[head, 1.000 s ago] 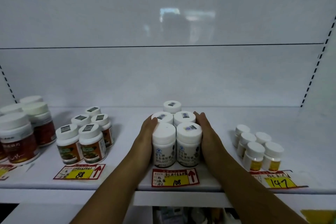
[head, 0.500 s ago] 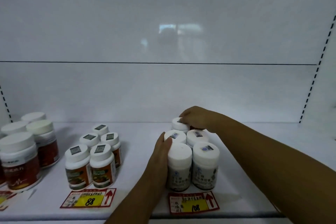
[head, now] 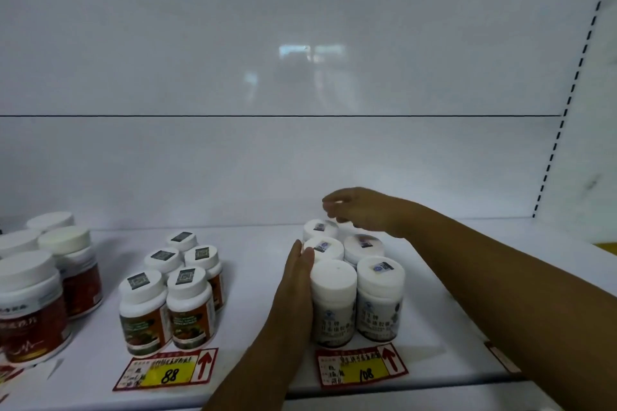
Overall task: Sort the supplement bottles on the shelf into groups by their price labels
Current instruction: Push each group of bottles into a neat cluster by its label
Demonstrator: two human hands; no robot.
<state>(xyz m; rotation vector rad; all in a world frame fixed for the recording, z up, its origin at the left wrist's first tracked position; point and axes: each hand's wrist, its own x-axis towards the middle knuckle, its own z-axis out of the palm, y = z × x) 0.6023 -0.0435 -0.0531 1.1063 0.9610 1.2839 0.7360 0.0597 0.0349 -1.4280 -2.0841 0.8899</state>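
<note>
Several white bottles with pale labels [head: 380,304] stand in a tight cluster behind the red and yellow price label marked 108 [head: 362,365]. My left hand [head: 295,287] lies flat with straight fingers against the left side of the cluster, touching the front-left bottle [head: 334,280]. My right hand [head: 362,210] hovers just above the rearmost bottle [head: 319,228] with fingers loosely curled and blurred; nothing is held in it. My right forearm crosses the shelf on the right and hides what stands there.
To the left, several small bottles with green and orange labels [head: 167,297] stand behind a price label marked 88 [head: 167,372]. Large red-labelled jars [head: 31,307] fill the far left. The white shelf [head: 253,264] has a back panel close behind.
My right hand has lifted off the rearmost bottle's cap and now hovers above it. My left hand stays against the cluster's left side. The view has shifted closer and rightward.
</note>
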